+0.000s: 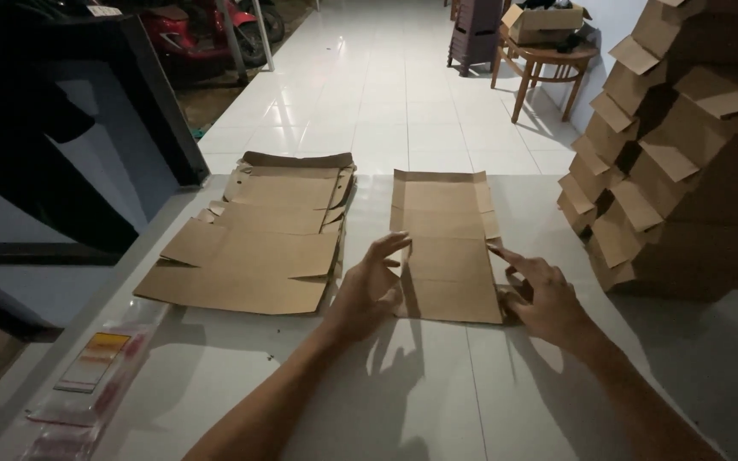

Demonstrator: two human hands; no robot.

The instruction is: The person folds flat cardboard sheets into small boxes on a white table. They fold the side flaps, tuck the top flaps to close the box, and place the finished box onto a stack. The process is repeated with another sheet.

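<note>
A flat brown cardboard box blank [444,243] lies on the white tabletop [437,384] in front of me. My left hand [369,286] rests at its left edge, fingers spread, fingertips touching a side flap. My right hand [538,290] sits at the blank's right edge with the index finger stretched onto the flap there. Neither hand grips anything. To the left lies a stack of flat cardboard blanks [258,235], apart from both hands.
A tall pile of folded cardboard boxes [685,145] stands at the right, close to my right hand. Clear plastic packets [87,376] lie at the table's near left edge. Beyond the table are a white tiled floor, a wooden stool [544,64] and a red scooter [194,30].
</note>
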